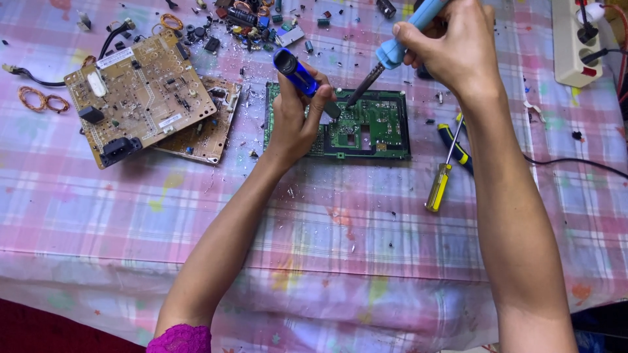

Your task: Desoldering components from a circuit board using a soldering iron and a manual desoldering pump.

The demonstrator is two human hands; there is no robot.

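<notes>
Left hand (296, 121) gripped a blue desoldering pump (297, 73); right hand (451, 49) was closed round a soldering iron (392, 49), tip on the green circuit board (376, 124), flat on the tablecloth (327, 222). Board: light, stiff, likely fragile; handle by its edges.

A table covered by a pastel plaid cloth (340, 248) in pink, lilac and pale blue fills nearly the whole view, its surface sprinkled with small specks and evenly lit without hard shadows. The cloth folds over the table's near edge and hangs down in soft creases. Below that edge, at the lower left of the cloth, a strip of dark red floor or covering (59, 327) shows, and at the lower right lies a dark, shadowed patch too dim to make out.
</notes>
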